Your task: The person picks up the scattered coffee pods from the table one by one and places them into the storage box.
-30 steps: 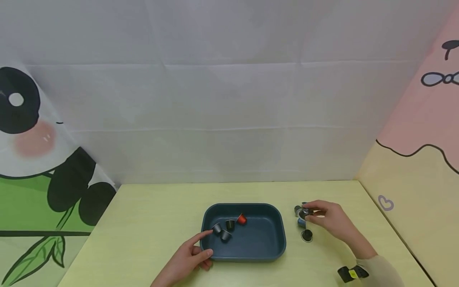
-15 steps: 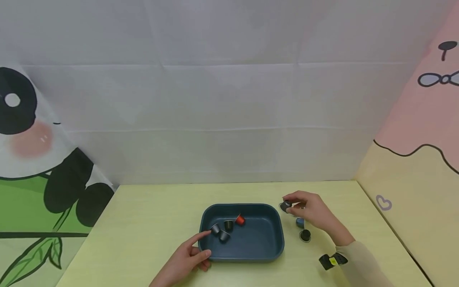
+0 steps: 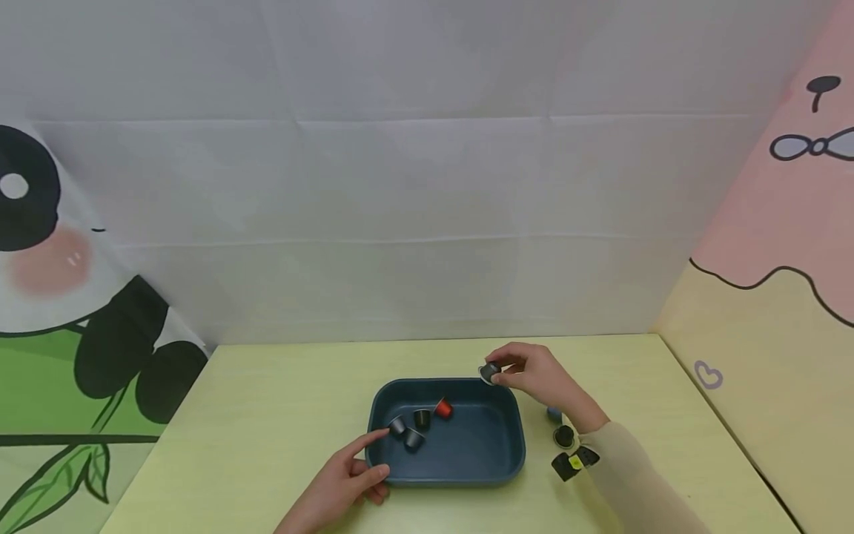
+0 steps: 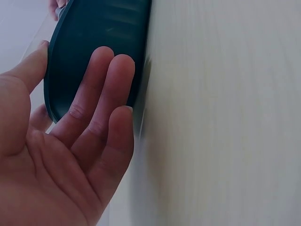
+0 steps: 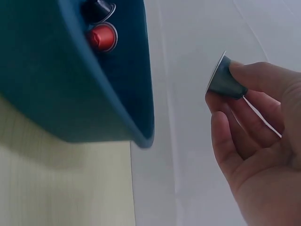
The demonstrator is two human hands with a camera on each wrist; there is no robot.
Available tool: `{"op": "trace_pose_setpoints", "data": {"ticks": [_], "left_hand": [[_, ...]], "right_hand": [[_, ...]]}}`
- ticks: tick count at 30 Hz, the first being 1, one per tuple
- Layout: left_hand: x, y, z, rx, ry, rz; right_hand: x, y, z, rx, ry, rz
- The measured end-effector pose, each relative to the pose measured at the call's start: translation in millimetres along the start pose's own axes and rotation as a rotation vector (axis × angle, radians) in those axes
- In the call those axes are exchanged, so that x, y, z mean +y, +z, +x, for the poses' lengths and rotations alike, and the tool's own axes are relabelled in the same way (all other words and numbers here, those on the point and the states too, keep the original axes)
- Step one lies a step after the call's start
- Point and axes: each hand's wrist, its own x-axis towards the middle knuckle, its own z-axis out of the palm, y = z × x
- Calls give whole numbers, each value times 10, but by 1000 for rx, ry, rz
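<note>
Right hand (image 3: 534, 374) pinches one grey coffee capsule (image 3: 490, 371) just above the far right rim of the dark teal tray (image 3: 454, 475).

Surface: pale yellow-green table (image 3: 267, 415), white cloth backdrop behind it, a panda print on one side wall and a pink-and-cream print on the other. Count: one tray; four capsules inside it, namely three dark ones (image 3: 408, 429) bunched by its left wall and one red capsule (image 3: 443, 408) just beyond them; two capsules on the table right of the tray, one blue (image 3: 554, 413) and one black (image 3: 564, 436); one capsule in hand. Left hand (image 3: 347, 482) lies at the tray's near left corner, fingers straight and relaxed, flat against the outer wall, index finger over the rim, holding nothing. The held capsule sits between thumb and fingertips, well apart from the left hand.
</note>
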Motion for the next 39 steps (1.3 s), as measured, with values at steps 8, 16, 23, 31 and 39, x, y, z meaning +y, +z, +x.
{"op": "trace_pose_setpoints", "data": {"ticks": [8,16,23,31,39], "left_hand": [[12,-10,2,-5,-1,8],[2,-18,-6,-10,10,-8],[-16,-19,-16,-5,8,-13],[-32,-14,-23,2,-19,-34],[-3,-6,-4,-2,-8,-15]], "right_hand": [[-31,130,240,-7,14,17],[-17,299,439,-21,0,98],[48,455,517,-19,15,156],[127,556,541,-41,15,221],[-110,560,463,-67,8,314]]}}
